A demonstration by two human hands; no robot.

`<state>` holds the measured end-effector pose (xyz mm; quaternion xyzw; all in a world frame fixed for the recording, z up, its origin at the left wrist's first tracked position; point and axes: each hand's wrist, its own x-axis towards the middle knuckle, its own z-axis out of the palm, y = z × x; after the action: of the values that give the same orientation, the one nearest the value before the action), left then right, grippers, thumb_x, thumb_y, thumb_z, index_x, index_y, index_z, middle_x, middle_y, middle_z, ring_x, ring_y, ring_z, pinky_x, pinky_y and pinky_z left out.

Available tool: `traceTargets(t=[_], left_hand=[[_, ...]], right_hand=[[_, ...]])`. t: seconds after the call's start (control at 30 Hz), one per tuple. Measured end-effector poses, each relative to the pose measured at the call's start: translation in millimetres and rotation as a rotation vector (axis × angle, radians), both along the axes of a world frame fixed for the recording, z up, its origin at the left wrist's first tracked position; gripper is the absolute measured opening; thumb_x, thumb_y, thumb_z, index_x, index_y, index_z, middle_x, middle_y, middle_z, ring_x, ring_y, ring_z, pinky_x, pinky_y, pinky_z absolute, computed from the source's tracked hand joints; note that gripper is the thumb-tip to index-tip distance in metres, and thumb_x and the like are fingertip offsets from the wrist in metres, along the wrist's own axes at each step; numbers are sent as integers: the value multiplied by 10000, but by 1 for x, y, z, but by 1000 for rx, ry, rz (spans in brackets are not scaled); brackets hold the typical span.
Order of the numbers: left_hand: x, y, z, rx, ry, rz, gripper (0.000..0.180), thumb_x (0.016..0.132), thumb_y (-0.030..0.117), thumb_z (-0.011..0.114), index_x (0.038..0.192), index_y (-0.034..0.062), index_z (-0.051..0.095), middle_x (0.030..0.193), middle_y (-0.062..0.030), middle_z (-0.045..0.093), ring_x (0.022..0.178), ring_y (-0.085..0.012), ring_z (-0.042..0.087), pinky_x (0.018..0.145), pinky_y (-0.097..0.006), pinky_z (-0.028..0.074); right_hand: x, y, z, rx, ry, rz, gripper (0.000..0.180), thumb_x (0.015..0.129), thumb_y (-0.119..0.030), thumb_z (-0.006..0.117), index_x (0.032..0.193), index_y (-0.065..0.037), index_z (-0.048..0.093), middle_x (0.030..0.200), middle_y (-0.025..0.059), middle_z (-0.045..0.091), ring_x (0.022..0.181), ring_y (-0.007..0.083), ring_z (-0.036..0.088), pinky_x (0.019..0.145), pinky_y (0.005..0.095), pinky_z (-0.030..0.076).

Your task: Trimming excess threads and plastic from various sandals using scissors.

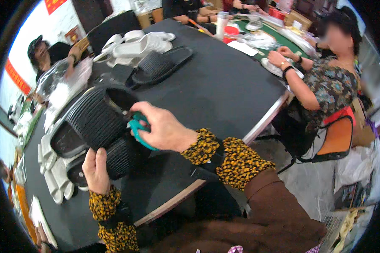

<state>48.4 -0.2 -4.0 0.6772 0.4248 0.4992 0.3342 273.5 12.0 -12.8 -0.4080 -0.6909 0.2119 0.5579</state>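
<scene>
A pair of black slippers with ribbed straps is in front of me, one slipper (98,118) above the other slipper (120,162). My left hand (97,170) grips the lower slipper near its strap, the thumb and fingers pressed on its edge. Closed around teal-handled snips (139,130), my right hand (162,126) brings their metal tip against the right edge of the upper slipper's strap. The exact point of contact is too small to make out. Farther back on the table lies another black slipper (160,65).
Light grey slippers (139,47) are heaped at the back of the black table (228,84), and more light slippers (55,177) lie at its left. Clear plastic bags (67,80) stand near a person at left. A co-worker sits at right on an orange chair (335,139).
</scene>
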Motion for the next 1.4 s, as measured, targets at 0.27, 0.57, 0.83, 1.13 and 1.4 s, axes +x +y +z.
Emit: traceTargets(t=[0.27, 0.57, 0.83, 1.13, 1.4], left_hand=[[0, 4, -8, -8, -87, -75, 211, 918, 86, 487, 1077, -33, 558, 851, 50, 537, 703, -3, 397, 619, -160, 323], [-4, 5, -14, -68, -236, 50, 164, 918, 100, 500, 1004, -4, 594, 901, 16, 595, 799, -27, 493, 721, -182, 389], [-12, 12, -18, -81, -260, -40, 224, 926, 130, 489, 1077, -11, 575, 998, -18, 607, 881, -66, 533, 793, -211, 407], [-16, 15, -21, -129, -312, -29, 313, 929, 129, 474, 1200, -25, 506, 1153, -81, 571, 1034, -125, 530, 904, -245, 387], [-13, 14, -19, -118, -364, -104, 324, 923, 115, 473, 1209, -37, 494, 1166, -93, 561, 1058, -143, 519, 933, -268, 368]], right_hand=[[6, -1, -3, 26, -10, 16, 364, 772, -113, 631, 1075, -12, 457, 913, 193, 587, 803, 354, 602, 681, 374, 487], [4, 0, -2, 33, -19, 44, 387, 768, -99, 630, 1087, 4, 437, 929, 227, 586, 851, 375, 596, 728, 393, 481], [5, -2, 0, 5, -46, 67, 372, 774, -88, 624, 1082, 8, 437, 928, 237, 589, 844, 363, 610, 711, 391, 490], [6, 0, 0, 160, 94, -55, 362, 780, -70, 623, 1086, -16, 439, 836, 201, 597, 762, 326, 628, 657, 356, 489], [10, 6, -1, 29, 132, -147, 423, 793, -194, 643, 1113, -28, 422, 784, 202, 593, 750, 352, 608, 632, 404, 464]])
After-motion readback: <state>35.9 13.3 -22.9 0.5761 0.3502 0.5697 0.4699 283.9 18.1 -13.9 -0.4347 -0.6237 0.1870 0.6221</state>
